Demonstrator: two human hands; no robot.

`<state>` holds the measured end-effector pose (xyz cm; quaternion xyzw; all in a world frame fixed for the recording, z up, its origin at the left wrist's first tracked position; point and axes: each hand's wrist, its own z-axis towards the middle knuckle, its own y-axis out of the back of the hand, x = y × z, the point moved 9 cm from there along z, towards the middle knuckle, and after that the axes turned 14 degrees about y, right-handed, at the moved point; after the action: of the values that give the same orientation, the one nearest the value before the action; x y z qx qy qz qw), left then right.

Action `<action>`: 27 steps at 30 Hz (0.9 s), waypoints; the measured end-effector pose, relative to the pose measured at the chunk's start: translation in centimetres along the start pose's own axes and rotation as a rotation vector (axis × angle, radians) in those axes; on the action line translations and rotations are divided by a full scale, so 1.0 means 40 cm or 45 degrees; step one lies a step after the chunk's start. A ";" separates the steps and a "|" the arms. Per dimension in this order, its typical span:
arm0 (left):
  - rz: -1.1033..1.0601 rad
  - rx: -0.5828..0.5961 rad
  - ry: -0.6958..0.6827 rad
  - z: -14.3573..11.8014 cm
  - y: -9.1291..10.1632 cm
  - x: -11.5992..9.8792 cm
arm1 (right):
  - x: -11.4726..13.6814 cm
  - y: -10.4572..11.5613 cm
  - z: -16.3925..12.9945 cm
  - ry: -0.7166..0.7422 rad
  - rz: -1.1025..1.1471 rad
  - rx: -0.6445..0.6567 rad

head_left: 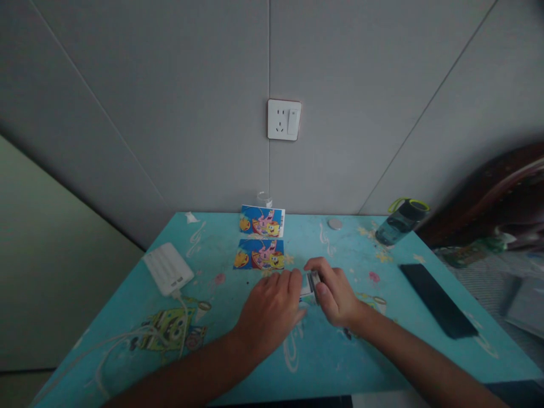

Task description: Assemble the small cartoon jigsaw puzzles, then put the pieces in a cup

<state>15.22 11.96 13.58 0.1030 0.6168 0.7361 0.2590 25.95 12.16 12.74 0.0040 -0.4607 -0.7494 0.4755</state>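
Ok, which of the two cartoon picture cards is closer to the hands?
The lower cartoon card, lying flat on the blue table just beyond the left hand. The other card sits farther back, by the wall.

Both hands cover most of a small pack, its print too small to read. The dark object at right is blurred and cut off by the frame.

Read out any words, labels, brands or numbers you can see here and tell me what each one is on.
None can be read.
Upper cartoon card: pictures, print at its white right edge too small.
Lower cartoon card: pictures only.
Small stack between left hand and right hand: blurred.
Power bank: no legible marking.
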 end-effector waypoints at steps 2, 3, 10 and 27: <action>0.032 0.005 0.010 -0.002 -0.006 -0.003 | 0.006 0.002 0.001 -0.134 -0.003 0.047; 0.039 0.009 0.019 -0.002 -0.009 -0.004 | 0.009 0.003 0.003 -0.193 -0.012 0.076; -0.095 0.055 0.060 0.012 -0.020 0.009 | 0.015 -0.002 0.000 -0.313 -0.111 0.182; -1.018 0.737 -0.168 -0.011 -0.032 -0.024 | 0.162 0.011 0.006 0.747 -0.530 0.407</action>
<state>16.14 11.25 12.40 -0.0275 0.7694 0.3697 0.5202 22.61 7.62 15.97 0.3853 -0.4055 -0.7157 0.4182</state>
